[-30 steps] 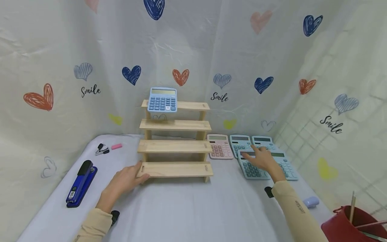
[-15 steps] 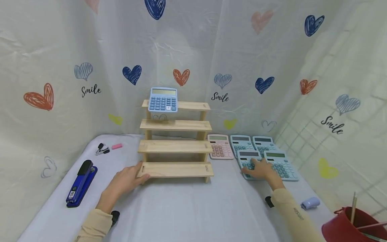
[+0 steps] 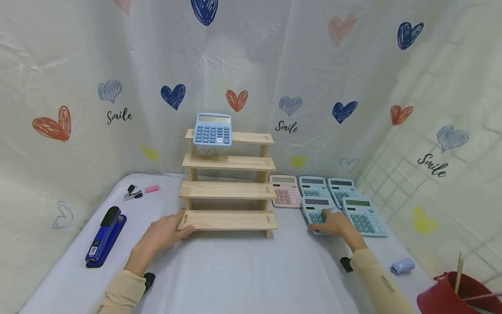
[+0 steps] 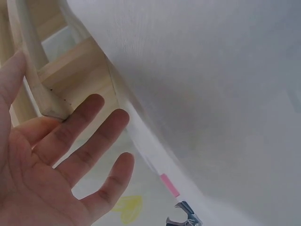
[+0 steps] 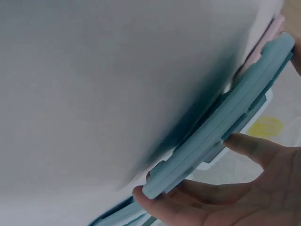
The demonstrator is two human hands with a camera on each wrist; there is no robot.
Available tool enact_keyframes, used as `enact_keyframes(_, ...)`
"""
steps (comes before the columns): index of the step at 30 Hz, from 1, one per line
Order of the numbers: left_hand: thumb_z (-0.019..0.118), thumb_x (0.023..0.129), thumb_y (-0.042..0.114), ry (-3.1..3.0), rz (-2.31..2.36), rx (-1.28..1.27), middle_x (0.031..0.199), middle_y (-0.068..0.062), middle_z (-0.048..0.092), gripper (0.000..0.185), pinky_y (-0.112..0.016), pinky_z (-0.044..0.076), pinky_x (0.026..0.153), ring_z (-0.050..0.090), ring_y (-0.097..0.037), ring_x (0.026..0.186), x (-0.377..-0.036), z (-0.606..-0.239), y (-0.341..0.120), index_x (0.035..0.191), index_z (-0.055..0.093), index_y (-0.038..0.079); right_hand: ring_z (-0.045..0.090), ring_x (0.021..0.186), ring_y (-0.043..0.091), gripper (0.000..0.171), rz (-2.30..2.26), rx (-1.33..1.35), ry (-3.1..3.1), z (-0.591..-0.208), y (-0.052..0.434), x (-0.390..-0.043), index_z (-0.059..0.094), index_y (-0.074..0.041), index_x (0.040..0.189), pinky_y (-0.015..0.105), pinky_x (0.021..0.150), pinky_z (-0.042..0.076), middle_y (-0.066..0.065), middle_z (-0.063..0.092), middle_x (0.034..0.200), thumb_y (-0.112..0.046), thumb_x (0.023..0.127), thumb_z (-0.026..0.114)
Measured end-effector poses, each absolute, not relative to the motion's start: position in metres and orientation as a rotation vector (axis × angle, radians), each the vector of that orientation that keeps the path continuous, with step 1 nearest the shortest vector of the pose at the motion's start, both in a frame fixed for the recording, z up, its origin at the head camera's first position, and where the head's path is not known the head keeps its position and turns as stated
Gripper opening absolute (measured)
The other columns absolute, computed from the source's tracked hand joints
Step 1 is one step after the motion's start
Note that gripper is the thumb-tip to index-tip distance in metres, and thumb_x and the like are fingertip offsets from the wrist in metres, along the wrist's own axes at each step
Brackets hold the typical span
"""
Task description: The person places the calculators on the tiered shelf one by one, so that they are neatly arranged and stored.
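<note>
A four-step wooden display shelf stands mid-table with a blue calculator on its top step. My left hand holds the left end of the lowest step between thumb and index finger; the other fingers spread freely. My right hand grips a teal calculator across its sides, thumb at one edge and fingers at the other. In the right wrist view this calculator looks tilted, partly raised off the tabletop. Beside it lie a pink calculator and several more teal ones.
On the left lie a blue stapler, a staple remover and a pink block. At right are a small lavender object and a red container with thin sticks. A heart-printed curtain hangs behind.
My right hand has come down from above the teal calculators, taken hold of the front left one and shifted it slightly left. The left hand stays on the shelf.
</note>
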State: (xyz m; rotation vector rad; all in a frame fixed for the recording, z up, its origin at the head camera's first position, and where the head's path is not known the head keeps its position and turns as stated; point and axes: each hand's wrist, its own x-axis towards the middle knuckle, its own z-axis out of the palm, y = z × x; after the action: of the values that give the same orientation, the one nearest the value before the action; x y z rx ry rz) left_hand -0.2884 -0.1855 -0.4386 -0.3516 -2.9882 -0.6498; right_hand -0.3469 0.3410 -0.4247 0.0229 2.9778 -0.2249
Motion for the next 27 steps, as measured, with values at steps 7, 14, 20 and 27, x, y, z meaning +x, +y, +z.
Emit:
enact_keyframes(7, 0.064, 0.095, 0.050, -2.977, -0.604, -0.359, 0.116, -0.023, 0.070, 0.074, -0.052, 0.051, 0.072, 0.062, -0.025, 0.083, -0.290, -0.439, -0.185, 0.146, 0.046, -0.001, 0.053, 0.119, 0.058, 0.106, -0.306, -0.043, 3.071, -0.400, 0.328, -0.351, 0.031, 0.007, 0.153, 0.066, 0.097, 0.046, 0.044, 0.050, 0.136, -0.072, 0.088, 0.055)
enact_keyframes(14, 0.064, 0.095, 0.051, -2.988, -0.583, -0.347, 0.121, -0.025, 0.069, 0.075, -0.059, 0.051, 0.076, 0.068, -0.034, 0.094, -0.289, -0.442, -0.186, 0.146, 0.046, -0.001, 0.039, 0.134, 0.061, 0.109, -0.378, -0.056, 3.113, -0.357, 0.299, -0.367, 0.020, -0.001, 0.159, 0.071, 0.100, 0.041, 0.044, 0.030, 0.151, -0.080, 0.088, 0.044)
enact_keyframes(20, 0.062, 0.096, 0.051, -2.996, -0.594, -0.335, 0.131, -0.025, 0.065, 0.078, -0.065, 0.048, 0.085, 0.065, -0.043, 0.112, -0.287, -0.445, -0.187, 0.150, 0.042, -0.001, 0.033, 0.139, 0.059, 0.109, -0.443, -0.116, 3.140, -0.314, 0.271, -0.388, 0.013, -0.005, 0.161, 0.073, 0.106, 0.035, 0.039, 0.026, 0.157, -0.082, 0.088, 0.040)
enact_keyframes(27, 0.062, 0.095, 0.052, -2.987, -0.589, -0.313, 0.132, -0.026, 0.064, 0.080, -0.066, 0.048, 0.089, 0.065, -0.044, 0.114, -0.287, -0.443, -0.186, 0.150, 0.042, -0.002, 0.028, 0.145, 0.055, 0.114, -0.491, -0.152, 3.181, -0.277, 0.233, -0.417, 0.011, -0.011, 0.163, 0.071, 0.112, 0.029, 0.031, 0.023, 0.162, -0.090, 0.083, 0.036)
